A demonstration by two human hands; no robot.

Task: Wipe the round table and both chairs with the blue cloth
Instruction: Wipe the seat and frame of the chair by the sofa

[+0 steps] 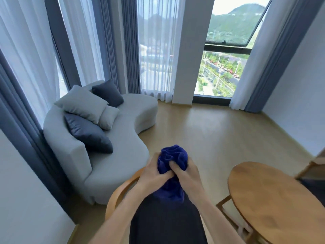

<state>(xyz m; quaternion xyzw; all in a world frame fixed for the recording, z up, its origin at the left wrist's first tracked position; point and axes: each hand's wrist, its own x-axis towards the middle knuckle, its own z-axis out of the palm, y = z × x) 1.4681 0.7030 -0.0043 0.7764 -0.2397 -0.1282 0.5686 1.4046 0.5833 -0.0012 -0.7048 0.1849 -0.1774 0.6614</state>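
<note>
Both hands up front, centre of view: left hand (152,173) & right hand (187,173) w/ fingers (173,166) closed around the bunched blue cloth (173,159), held in the air above a wooden chair (119,191) w/ dark seat. Round wood worktop (274,196) sits lower right, apart from hands. Grey sofa (112,138) w/ cushions on the left.

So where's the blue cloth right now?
In the head view, low centre: the cloth is bunched between both hands, left hand and right hand, above a chair, with the round table to the right.
</note>
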